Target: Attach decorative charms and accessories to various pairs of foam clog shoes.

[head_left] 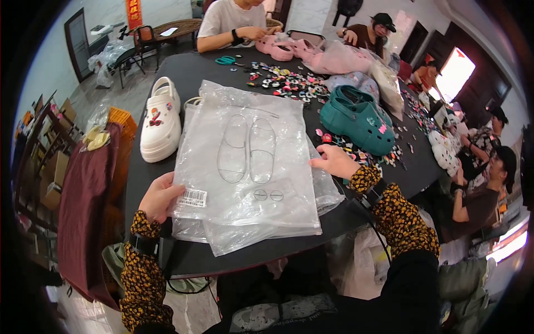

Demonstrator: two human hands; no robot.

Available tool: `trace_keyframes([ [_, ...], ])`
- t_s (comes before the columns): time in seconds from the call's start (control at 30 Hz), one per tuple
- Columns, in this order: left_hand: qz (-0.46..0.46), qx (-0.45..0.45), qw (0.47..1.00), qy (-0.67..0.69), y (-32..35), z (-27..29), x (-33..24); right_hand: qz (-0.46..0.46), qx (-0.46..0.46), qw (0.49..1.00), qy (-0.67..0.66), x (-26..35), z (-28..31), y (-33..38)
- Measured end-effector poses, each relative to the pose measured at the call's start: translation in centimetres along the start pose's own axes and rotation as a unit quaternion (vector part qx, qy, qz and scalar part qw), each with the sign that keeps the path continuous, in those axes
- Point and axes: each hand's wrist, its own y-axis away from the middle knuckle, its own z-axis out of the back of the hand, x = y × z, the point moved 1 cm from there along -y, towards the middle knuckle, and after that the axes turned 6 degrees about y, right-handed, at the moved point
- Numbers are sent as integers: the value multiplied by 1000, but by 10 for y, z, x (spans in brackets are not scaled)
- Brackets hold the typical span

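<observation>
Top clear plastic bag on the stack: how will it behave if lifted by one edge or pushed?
The top clear plastic bag is probably floppy: it is thin, wrinkled film and would likely sag if lifted by one edge. It looks very light, flat and seemingly empty. Its glossy surface lies on similar bags in the stack, so a push would likely slide it; the left hand and right hand touch its edges.

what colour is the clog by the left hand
White clog, with small coloured charms on top; it sits beyond the left hand. Head view shows it clearly.

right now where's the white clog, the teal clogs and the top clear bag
white clog (161, 119), head view, its upper
teal clogs (359, 119), head view, side of the near shoe
top clear bag (245, 161), head view, its middle
</observation>
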Motion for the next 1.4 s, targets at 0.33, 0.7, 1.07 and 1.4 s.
trace_keyframes([
  [0.33, -70, 20, 986, -147, 10, -34, -10, -169, 125, 864, -458, 27, -15, -6],
  [0.7, -161, 59, 933, -316, 9, -91, -8, -58, 55, 954, -289, 16, -25, -6],
  [1.07, -93, 74, 982, -145, 11, -110, -11, -18, 68, 938, -339, 49, -8, 12],
  [1.4, -107, 78, 961, -241, 12, -160, -5, -137, 134, 764, -616, 62, -21, 21],
])
